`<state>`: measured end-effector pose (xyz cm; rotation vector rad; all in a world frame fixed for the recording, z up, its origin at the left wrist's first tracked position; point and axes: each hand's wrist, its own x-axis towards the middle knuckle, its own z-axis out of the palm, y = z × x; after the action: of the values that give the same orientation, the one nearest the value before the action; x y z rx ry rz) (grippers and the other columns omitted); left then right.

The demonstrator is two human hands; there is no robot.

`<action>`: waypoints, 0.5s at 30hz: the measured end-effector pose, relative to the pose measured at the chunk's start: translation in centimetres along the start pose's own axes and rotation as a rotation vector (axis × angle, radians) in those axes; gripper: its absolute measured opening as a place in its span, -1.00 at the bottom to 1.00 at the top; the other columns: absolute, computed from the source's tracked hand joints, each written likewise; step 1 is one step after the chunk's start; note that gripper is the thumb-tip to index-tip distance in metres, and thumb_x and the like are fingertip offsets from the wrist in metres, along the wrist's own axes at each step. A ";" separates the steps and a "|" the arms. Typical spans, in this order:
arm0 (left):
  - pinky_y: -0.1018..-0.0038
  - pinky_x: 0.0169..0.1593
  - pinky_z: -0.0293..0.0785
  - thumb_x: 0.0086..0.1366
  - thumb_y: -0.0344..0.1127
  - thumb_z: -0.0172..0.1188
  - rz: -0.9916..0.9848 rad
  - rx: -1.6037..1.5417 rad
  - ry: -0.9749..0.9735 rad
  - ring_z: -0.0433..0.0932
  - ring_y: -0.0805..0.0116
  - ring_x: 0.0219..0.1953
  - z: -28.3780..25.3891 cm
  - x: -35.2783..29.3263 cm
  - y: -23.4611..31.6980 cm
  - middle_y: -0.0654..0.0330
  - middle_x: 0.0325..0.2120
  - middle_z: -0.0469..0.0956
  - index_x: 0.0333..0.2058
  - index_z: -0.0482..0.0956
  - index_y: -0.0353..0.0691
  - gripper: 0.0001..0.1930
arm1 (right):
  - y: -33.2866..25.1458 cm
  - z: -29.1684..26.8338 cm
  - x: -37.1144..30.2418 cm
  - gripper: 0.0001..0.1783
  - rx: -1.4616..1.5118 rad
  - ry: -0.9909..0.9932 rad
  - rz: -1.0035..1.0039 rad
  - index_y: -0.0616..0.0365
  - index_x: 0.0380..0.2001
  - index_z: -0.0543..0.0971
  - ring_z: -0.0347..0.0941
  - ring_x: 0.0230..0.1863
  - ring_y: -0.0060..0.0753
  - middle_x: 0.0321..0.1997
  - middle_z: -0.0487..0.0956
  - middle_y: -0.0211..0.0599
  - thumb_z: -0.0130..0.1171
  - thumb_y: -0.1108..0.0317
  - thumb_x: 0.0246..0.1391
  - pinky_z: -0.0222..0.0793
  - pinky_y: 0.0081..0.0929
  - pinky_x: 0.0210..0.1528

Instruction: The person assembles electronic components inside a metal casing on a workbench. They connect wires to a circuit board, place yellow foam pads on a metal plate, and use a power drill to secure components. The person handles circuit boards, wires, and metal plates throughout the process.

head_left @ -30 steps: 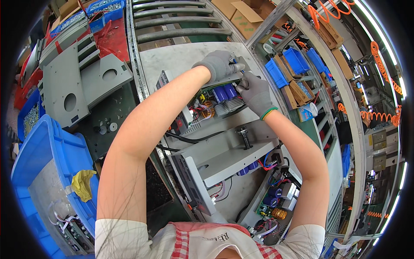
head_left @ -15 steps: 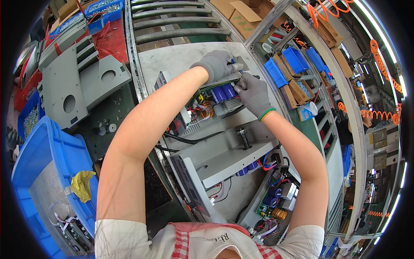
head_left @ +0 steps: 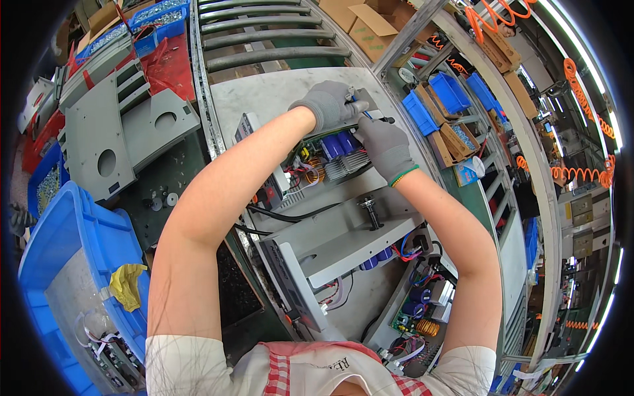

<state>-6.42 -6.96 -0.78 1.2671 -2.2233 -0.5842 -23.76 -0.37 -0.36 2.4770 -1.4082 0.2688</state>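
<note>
My left hand [head_left: 325,107], in a grey glove, is closed in a pinch at the far wall of an open grey metal housing. Opposite it, my right hand [head_left: 384,146], gloved the same way, is bent with its fingertips pressed together close to the left fingertips. Small dark and blue bits show between them, too small to name. Below the hands, a circuit board with purple capacitors [head_left: 339,144], a finned heat sink [head_left: 347,165] and copper coils sits in the housing. Nearer me stands a grey metal case [head_left: 350,247] with a black cylindrical fitting [head_left: 371,212].
A third opened unit with a circuit board [head_left: 422,307] lies near my right elbow. Black cables [head_left: 290,216] run between the cases. At left are a blue bin [head_left: 86,224] and grey metal panels [head_left: 99,138]. Conveyor rollers [head_left: 277,56] lie beyond; blue bins [head_left: 449,92] line the right.
Both hands stay at the same spot. My right hand has shifted slightly left and down, its fingertips still by the left ones.
</note>
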 end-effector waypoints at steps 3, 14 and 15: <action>0.31 -0.07 0.45 0.25 0.09 0.02 0.026 0.015 0.008 0.57 0.03 -0.21 -0.3 -0.2 0.1 -0.01 -0.30 0.61 -0.14 0.61 -0.13 -0.55 | -0.1 0.0 0.2 -0.85 -0.035 -0.018 0.021 0.04 -0.29 0.43 0.54 -0.40 -0.08 -0.50 0.55 -0.22 0.04 0.40 0.01 0.42 -0.14 -0.45; 0.33 -0.22 0.44 0.24 -0.01 0.13 0.103 -0.193 0.059 0.55 0.06 -0.35 -0.7 -1.3 1.2 -0.06 -0.38 0.59 -0.29 0.60 -0.26 -0.63 | -0.8 -4.4 1.1 -0.87 0.111 -0.123 0.176 0.06 -0.33 0.50 0.54 -0.37 -0.04 -0.46 0.58 -0.16 0.08 0.35 0.00 0.44 -0.15 -0.32; 0.34 -0.23 0.45 0.23 -0.04 0.15 0.146 -0.137 0.102 0.56 0.07 -0.36 -0.7 -1.4 1.0 -0.05 -0.38 0.58 -0.29 0.60 -0.26 -0.64 | -1.2 -6.0 1.2 -0.87 0.185 -0.125 0.198 0.05 -0.34 0.52 0.54 -0.36 -0.03 -0.44 0.58 -0.16 0.09 0.34 0.00 0.44 -0.16 -0.30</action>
<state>-6.02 -5.37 0.08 1.0336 -2.1314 -0.5910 -22.30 1.19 5.46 2.5388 -1.7582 0.3015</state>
